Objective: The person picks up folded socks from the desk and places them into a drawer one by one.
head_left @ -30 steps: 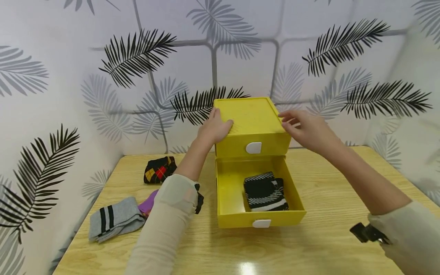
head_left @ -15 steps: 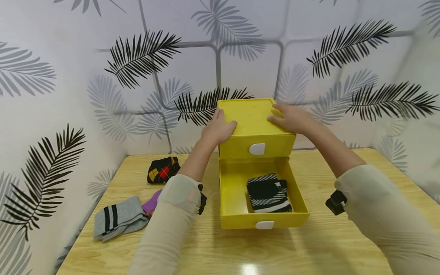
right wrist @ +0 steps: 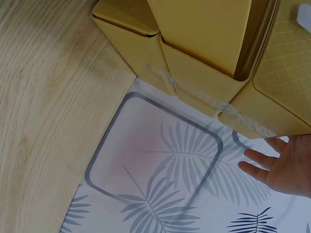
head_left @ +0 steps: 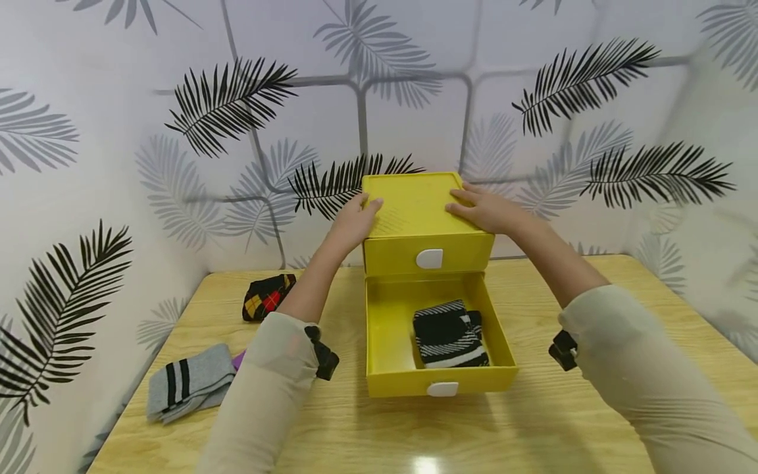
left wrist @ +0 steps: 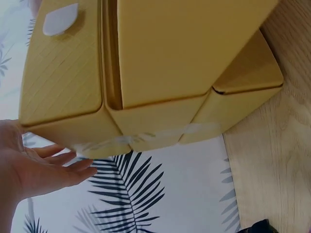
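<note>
A yellow drawer cabinet (head_left: 408, 207) has its middle drawer (head_left: 408, 383) pulled out, with a folded black-and-white sock pair (head_left: 447, 336) inside. My left hand (head_left: 351, 224) is at the cabinet's upper left edge, thumb at the top. In the left wrist view, that hand (left wrist: 41, 167) has its fingers extended along the top tier's side. On the other side, my right hand (head_left: 484, 209) lies over the upper right edge, fingertips on the top. Its fingers (right wrist: 260, 160) look straight in the right wrist view.
On the wooden table (head_left: 331, 421), to the left, lie folded grey socks (head_left: 195, 382) with black stripes. A bit of purple cloth (head_left: 239, 360) shows behind my left sleeve. Farther back is a black argyle sock bundle (head_left: 266, 297). Leaf-patterned walls (head_left: 414, 39) close in the table.
My right hand has moved from beside the cabinet's right edge onto its top right. The left hand stays at the left edge, its thumb now nearer that edge. The drawer looks unchanged.
</note>
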`<state>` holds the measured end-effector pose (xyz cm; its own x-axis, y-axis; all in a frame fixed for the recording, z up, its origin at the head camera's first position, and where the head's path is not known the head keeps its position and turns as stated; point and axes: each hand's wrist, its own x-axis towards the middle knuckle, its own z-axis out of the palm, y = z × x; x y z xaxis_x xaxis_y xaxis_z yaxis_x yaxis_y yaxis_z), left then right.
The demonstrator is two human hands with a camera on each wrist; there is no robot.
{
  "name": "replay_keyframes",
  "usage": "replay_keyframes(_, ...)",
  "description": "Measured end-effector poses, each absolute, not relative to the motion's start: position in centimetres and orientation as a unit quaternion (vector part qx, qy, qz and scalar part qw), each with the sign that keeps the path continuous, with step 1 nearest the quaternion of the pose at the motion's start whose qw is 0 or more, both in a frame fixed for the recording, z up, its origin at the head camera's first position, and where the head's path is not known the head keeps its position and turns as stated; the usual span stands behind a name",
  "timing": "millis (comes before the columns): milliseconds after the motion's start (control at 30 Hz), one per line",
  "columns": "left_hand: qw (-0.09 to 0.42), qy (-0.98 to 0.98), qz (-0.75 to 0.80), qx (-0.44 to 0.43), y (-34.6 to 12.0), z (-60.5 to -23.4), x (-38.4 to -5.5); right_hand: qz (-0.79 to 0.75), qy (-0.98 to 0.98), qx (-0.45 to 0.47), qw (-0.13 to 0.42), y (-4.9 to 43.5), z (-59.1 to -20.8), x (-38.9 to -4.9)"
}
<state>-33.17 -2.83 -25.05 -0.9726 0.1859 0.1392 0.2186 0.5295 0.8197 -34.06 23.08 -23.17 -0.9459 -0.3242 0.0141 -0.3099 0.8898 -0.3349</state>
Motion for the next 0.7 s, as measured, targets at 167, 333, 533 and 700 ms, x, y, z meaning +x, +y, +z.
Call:
replay_keyframes(167, 0.038, -0.854, -0.502, -0.132, -6.3, -25.4, -30.8, -0.171, 0.971, -0.164, 0.025, 22.9, -23.2, -34.1)
replay_keyframes(333, 0.016, -0.856, -0.495, -0.152, -10.8, -26.9, -28.1, -0.168, 0.972, -0.165, 0.023, 22.8, -23.0, -34.4)
replay_keyframes(533, -0.021, -0.894, -0.421, -0.151, -15.6, -29.8, -25.1, -0.173, 0.971, -0.162, 0.028, 22.8, -23.0, -34.4)
replay_keyframes(700, -0.018, -0.956, -0.267, -0.121, -17.0, -32.5, -21.8, -0.173, 0.971, -0.163, 0.030, 22.9, -23.4, -34.4)
